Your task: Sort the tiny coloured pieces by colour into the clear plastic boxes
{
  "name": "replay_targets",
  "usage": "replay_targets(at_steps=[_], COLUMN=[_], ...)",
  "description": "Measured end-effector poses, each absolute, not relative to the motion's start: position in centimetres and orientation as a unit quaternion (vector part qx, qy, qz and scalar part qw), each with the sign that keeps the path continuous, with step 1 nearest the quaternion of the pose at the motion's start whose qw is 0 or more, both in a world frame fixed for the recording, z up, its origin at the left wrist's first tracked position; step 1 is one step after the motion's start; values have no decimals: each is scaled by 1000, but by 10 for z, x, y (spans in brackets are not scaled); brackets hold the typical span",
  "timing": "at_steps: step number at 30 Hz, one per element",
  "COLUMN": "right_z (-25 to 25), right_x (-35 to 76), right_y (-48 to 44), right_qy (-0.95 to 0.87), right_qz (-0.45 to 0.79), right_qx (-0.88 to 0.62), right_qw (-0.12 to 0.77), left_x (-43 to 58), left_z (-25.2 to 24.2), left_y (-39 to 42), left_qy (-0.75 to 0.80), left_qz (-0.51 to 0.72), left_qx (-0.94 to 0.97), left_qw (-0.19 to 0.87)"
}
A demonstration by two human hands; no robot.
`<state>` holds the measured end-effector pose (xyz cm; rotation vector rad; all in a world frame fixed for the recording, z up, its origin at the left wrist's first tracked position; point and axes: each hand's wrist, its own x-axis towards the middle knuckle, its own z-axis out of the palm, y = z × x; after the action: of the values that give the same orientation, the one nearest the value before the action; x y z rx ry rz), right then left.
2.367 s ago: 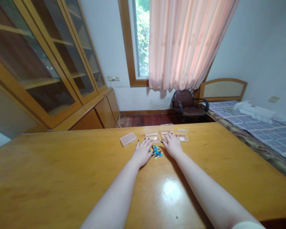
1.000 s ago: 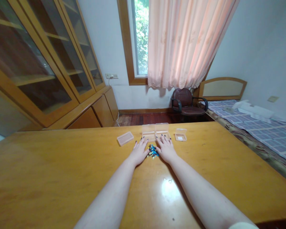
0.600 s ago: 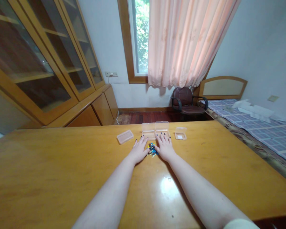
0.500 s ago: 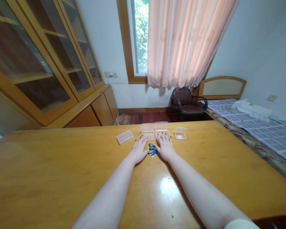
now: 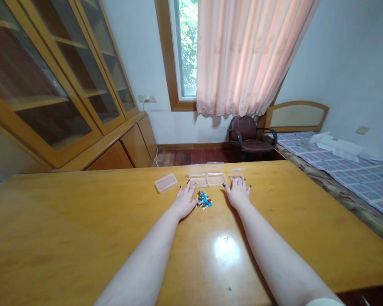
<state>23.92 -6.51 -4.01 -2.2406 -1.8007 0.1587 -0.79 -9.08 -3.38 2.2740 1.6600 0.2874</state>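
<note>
A small pile of blue, yellow, brown and cream pieces [image 5: 204,199], too small to name surely, lies on the wooden table [image 5: 83,221]. My left hand [image 5: 184,202] rests at the pile's left side, fingers spread, its thumb at the pieces. Farther right, my right hand [image 5: 238,193] is spread over the near part of a small clear box [image 5: 238,172], hiding much of it; whether it touches the box I cannot tell. Behind the pile stand two clear plastic boxes side by side, a left one [image 5: 198,181] and a right one [image 5: 216,180], with lids raised.
A shallow clear tray or lid [image 5: 166,183] lies left of the boxes. Beyond the table are a brown armchair [image 5: 249,134], a bed [image 5: 347,157] at the right and a glass-door cabinet [image 5: 64,97] at the left. A pink curtain [image 5: 249,55] hangs at the window.
My right hand has moved right, from beside the pile and in front of the right lidded box to the small box. The pile now shows more fully. My left hand stays in place.
</note>
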Motion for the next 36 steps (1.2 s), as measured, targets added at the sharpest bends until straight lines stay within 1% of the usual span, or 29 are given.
replay_targets(at_steps=[6, 14, 22, 28, 33, 36], right_z=[-41, -45, -44, -45, -46, -45], right_x=[231, 223, 221, 221, 220, 221], right_y=[-63, -64, -66, -66, -67, -68], right_qy=[-650, -665, -674, -672, -672, -675], right_qz=[48, 41, 46, 46, 34, 24], right_qx=[-751, -733, -725, -727, -725, -723], right_qw=[105, 136, 131, 135, 144, 143], left_x=[-7, -7, -7, -7, -6, -9], left_z=[-32, -28, -33, -29, -31, -32], left_y=[-91, -93, -91, -92, -92, -89], left_qy=[577, 568, 570, 574, 574, 560], left_qz=[98, 99, 107, 112, 133, 175], left_qx=[796, 801, 800, 793, 787, 791], left_qw=[153, 160, 156, 169, 182, 170])
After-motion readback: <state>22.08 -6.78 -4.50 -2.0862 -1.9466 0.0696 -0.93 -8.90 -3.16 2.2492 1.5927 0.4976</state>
